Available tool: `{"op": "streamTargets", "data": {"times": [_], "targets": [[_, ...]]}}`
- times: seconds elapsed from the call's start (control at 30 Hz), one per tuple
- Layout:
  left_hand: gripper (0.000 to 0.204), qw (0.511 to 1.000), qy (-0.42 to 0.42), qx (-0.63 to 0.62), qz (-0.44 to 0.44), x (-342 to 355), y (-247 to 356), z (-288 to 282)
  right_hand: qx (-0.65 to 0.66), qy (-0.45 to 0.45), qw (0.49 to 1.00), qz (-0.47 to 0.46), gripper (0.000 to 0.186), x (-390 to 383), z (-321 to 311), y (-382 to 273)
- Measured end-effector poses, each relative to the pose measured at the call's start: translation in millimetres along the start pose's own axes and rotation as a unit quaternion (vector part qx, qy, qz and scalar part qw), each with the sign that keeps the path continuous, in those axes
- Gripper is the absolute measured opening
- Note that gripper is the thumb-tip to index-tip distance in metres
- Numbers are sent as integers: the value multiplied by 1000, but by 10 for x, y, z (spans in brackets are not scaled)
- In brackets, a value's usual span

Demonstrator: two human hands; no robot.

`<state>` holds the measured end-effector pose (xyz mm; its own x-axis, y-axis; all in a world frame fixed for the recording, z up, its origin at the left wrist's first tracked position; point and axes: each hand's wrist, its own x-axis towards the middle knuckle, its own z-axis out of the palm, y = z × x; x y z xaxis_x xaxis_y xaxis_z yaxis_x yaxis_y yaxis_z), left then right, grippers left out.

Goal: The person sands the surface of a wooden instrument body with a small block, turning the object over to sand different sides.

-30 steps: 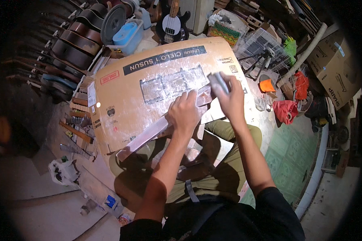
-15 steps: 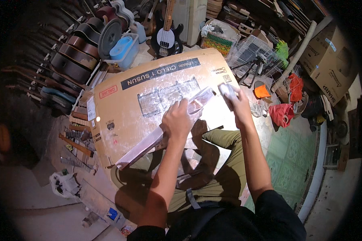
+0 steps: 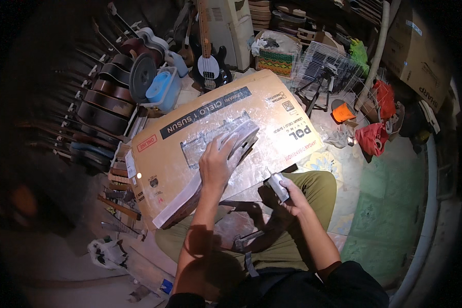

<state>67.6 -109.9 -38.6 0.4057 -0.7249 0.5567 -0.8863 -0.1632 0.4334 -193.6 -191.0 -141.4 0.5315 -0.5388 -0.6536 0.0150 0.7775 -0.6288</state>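
Note:
My left hand [image 3: 215, 167] is wrapped round a long, dust-coated wooden piece [image 3: 178, 201] that looks like a guitar neck. It lies slanted over a flattened cardboard box [image 3: 264, 154], its broader end pointing away from me and the narrow end at the near left. To the right, above my thigh, my right hand [image 3: 295, 201] grips a pale grey block [image 3: 278, 187], which looks like a sanding block. The block is apart from the wooden piece. Whitish dust covers the cardboard and my fingers.
Several guitars [image 3: 105, 105] stand in a row at the left. A black bass guitar [image 3: 210, 66] and a blue tub [image 3: 161, 87] are beyond the cardboard. At the right are a wire cage [image 3: 326, 64], an orange cup-like thing [image 3: 342, 111] and a red bag [image 3: 370, 138].
My right hand has come back toward me and down with the grey block, away from the wooden piece. The wooden piece has turned in my left hand, its far end shifting left. The view has tilted.

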Motion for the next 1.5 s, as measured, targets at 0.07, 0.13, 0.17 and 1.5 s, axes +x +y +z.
{"op": "streamTargets", "data": {"times": [0.07,0.13,0.17,1.5], "targets": [[38,1000,-12,-2,13,92,43,9,43,-13,997,66,44,-16,-28,56],[42,995,-94,40,-5,211,90,8,70,-22,994,78,42,-30,-58,124],[42,994,-97,44,1,269,132,-9,97,-13,991,88,40,-2,-99,204],[29,993,107,-14,57,-71,-68,157,274,-90,953,93,37,343,-425,659]]}}
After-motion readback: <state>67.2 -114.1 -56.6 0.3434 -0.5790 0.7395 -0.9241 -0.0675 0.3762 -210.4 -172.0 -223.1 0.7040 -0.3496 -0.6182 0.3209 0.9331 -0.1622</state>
